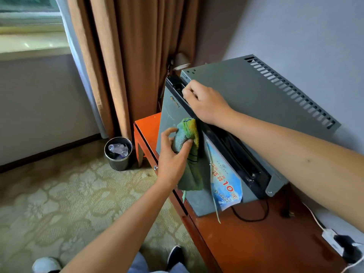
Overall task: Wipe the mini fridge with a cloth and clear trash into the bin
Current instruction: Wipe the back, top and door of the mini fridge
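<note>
**Fridge door wipe, one hand bracing**

So the fridge (246,99) sat on a reddish table (256,243) against the right wall, door facing left. The left hand (173,160) had its fingers and thumb curled round a green cloth (189,154), pressing it flat on the door near the top edge. The right hand (204,101) was curled over the top front edge at the far corner, fingers hooked down at the door seam. My guess was it steadied the fridge so the wiping push didn't slide it, or kept the door shut.

A paper flyer (224,184) hung off the door just right of the cloth, so it would get in the way of any wipe toward the near side. It might even count as trash, hard to say.

The bin (118,153) stood on the carpet (49,194) to the left by the curtain (128,56), well apart from the fridge, with plastic bottles already in it. A black cable (254,217) looped on the table under the fridge, and a plug strip (338,243) sat at the near right.
</note>
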